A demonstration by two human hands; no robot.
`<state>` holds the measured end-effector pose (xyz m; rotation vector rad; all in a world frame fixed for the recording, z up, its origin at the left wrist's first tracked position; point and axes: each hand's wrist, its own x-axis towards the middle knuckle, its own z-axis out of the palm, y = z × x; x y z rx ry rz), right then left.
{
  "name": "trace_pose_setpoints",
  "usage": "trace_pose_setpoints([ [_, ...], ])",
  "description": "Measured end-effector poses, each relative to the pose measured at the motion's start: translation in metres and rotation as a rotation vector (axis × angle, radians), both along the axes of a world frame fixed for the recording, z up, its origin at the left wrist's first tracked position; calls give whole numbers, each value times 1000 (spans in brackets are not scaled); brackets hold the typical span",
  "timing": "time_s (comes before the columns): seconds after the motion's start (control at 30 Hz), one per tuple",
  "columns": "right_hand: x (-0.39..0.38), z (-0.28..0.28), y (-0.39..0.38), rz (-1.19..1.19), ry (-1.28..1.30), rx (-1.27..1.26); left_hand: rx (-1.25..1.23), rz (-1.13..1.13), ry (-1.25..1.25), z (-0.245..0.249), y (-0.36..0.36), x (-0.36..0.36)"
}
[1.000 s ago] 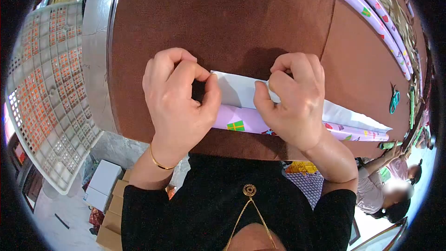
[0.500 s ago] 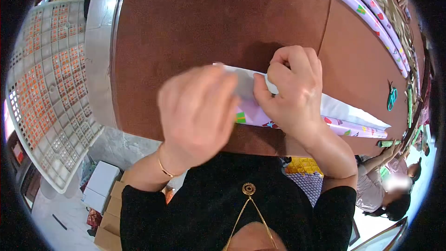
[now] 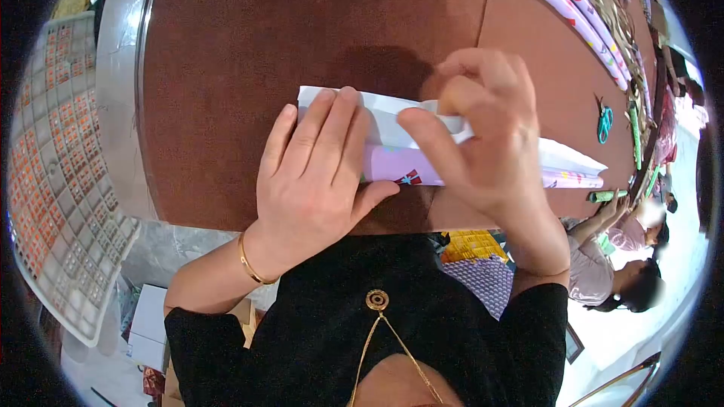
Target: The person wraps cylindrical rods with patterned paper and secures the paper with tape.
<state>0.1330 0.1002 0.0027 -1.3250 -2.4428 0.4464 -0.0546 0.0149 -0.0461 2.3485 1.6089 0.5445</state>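
Observation:
A long strip of purple patterned paper [image 3: 392,163], its white underside folded over along the far side, lies near the table's front edge. My left hand [image 3: 313,169] rests flat on the paper's left end, fingers stretched out and thumb apart. Over the middle of the strip is my right hand [image 3: 490,124], fingers curled and slightly blurred, pinching a raised bit of the white edge between them. The strip's narrow right end reaches past my right wrist.
Rolled purple paper tubes [image 3: 573,15] lie at the back right of the brown table [image 3: 249,30]. Teal scissors [image 3: 604,122] are at the right. A white plastic crate [image 3: 68,181] stands at the left. People [image 3: 596,275] work at the right.
My left hand has come down onto the paper with its fingers spread. My right hand has lifted slightly with its fingers still curled. The whole view has shifted a little.

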Motion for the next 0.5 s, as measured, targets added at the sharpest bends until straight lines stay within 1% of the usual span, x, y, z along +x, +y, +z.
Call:
trace_pose_setpoints([
  [0.03,3,8,0,-2,-7,0,-5,5,0,0,0,0],
  [0.1,10,23,-2,-168,91,-357,2,9,2,0,-1,0],
  [0.13,11,30,-2,-204,142,-445,-17,4,-1,1,-1,-1],
  [0.17,16,31,-1,-208,134,-445,-37,-2,-3,1,-2,-1],
  [0.23,25,31,3,-292,192,-689,-37,-8,-5,1,-2,-3],
  [0.27,27,30,6,-356,160,-783,-35,-11,1,1,-2,-3],
  [0.4,32,24,1,-454,57,-806,-19,-8,46,1,-2,-3],
  [0.47,33,22,-4,-401,17,-625,-27,-10,48,3,-1,-2],
  [0.5,32,21,-6,-402,18,-625,-38,-12,56,3,-1,-2],
])
